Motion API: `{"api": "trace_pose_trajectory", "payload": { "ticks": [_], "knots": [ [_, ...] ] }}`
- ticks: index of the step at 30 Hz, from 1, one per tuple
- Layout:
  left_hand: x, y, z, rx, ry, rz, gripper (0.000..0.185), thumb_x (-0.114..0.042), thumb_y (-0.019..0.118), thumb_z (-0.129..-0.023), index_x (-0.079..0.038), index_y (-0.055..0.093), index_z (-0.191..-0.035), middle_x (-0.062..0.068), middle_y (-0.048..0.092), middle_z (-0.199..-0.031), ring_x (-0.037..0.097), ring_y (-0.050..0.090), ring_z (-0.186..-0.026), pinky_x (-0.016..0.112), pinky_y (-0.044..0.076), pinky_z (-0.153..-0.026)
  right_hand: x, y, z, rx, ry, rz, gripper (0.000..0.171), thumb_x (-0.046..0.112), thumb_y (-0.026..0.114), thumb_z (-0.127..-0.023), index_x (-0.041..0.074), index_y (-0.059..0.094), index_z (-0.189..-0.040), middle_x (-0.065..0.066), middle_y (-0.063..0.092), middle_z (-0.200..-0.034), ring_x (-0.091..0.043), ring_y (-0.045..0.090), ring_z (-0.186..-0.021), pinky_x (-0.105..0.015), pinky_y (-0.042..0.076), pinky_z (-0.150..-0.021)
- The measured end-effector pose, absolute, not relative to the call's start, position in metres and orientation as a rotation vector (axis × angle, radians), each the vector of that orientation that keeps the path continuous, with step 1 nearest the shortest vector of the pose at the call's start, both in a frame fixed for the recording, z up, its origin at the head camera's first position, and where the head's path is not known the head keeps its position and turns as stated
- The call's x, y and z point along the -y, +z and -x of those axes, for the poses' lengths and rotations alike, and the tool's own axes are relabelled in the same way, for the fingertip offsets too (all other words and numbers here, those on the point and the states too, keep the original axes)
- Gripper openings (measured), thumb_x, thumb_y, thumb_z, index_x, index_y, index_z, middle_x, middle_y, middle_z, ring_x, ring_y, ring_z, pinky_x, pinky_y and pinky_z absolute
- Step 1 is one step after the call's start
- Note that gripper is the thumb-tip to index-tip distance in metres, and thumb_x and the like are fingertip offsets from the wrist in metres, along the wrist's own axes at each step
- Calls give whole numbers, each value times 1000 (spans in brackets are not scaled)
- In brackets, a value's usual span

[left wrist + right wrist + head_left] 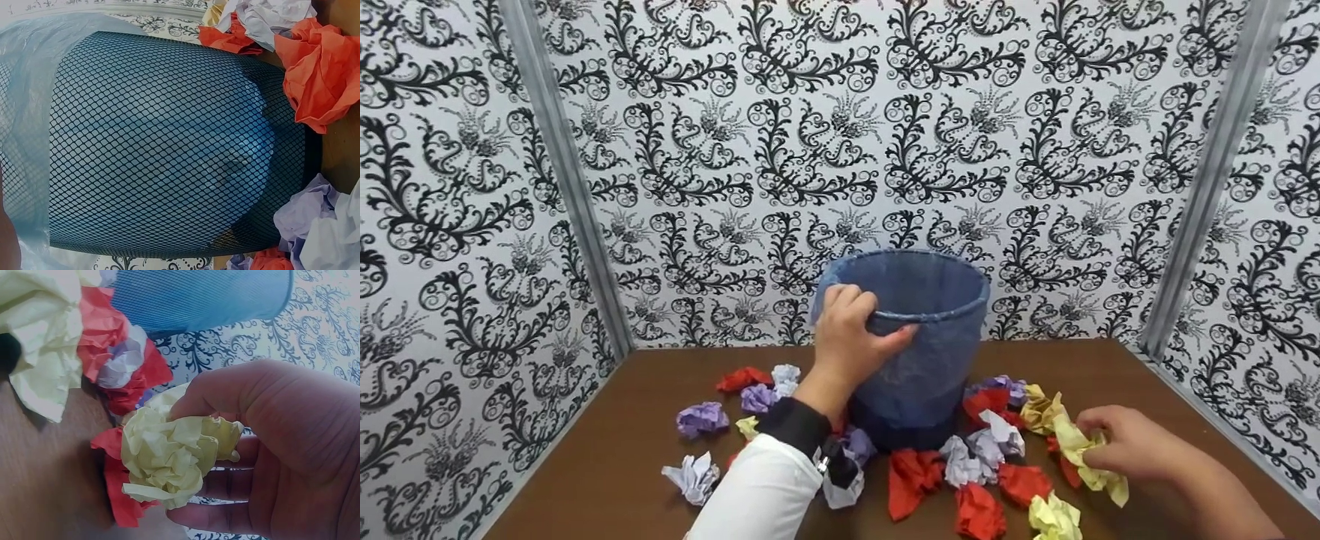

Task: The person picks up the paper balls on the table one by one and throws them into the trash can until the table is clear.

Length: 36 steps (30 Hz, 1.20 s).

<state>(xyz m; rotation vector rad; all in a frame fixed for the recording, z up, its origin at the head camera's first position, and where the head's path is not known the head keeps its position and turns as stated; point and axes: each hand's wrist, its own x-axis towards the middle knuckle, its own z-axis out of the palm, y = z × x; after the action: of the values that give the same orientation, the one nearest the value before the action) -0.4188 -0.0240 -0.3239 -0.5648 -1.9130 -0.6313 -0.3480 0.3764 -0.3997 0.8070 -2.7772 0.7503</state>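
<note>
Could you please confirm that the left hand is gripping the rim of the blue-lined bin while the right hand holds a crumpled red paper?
Not quite: the crumpled paper in the right hand is yellow, not red, as the right wrist view shows. The left hand is indeed gripping the rim of the blue-lined bin.

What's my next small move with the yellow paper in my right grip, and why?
Probably lift the yellow paper over the rim of the bin: the right grip holds it right of the bin, whose mouth faces up, and the left grip holds the rim, which should help steadiness.
</note>
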Motion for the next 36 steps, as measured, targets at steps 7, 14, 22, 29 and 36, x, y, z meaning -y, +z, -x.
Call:
{"api": "trace_pose_trajectory", "payload": {
  "ticks": [7, 14, 22, 29, 36],
  "knots": [
    [19, -325, 421, 1884, -628, 579, 60, -68, 72, -69, -16, 43, -66, -3, 41, -75, 18, 45, -91, 31, 43, -70, -383, -393, 340, 2742, 723, -758, 23, 11, 73, -68, 23, 62, -83, 9, 55, -74, -1, 48, -62, -24, 41, -52],
    [24, -327, 422, 1856, -632, 575, 60, -68, 71, -69, -16, 41, -66, -3, 41, -75, 18, 46, -91, 32, 43, -71, -380, -383, 338, 2739, 781, -735, 21, 12, 75, -72, 20, 61, -86, 6, 56, -75, -3, 50, -62, -25, 44, -52],
    [25, -325, 422, 1871, -630, 568, 61, -71, 68, -70, -16, 42, -67, -3, 42, -76, 18, 45, -92, 33, 42, -73, -378, -371, 333, 2734, 806, -673, 21, 16, 76, -76, 17, 62, -92, 1, 55, -75, -5, 50, -60, -25, 46, -50],
    [24, -326, 422, 1869, -639, 574, 60, -71, 67, -71, -17, 43, -67, -4, 44, -76, 17, 45, -92, 32, 42, -75, -382, -360, 327, 2658, 823, -650, 20, 15, 77, -78, 18, 60, -90, 2, 52, -69, -5, 48, -52, -25, 44, -44],
    [23, -326, 423, 1823, -636, 568, 61, -68, 70, -69, -15, 41, -66, -3, 42, -75, 19, 46, -91, 33, 44, -69, -386, -346, 326, 2649, 977, -630, 16, 15, 73, -85, 11, 61, -95, -6, 60, -76, -14, 58, -59, -30, 51, -50]
  ]
}}
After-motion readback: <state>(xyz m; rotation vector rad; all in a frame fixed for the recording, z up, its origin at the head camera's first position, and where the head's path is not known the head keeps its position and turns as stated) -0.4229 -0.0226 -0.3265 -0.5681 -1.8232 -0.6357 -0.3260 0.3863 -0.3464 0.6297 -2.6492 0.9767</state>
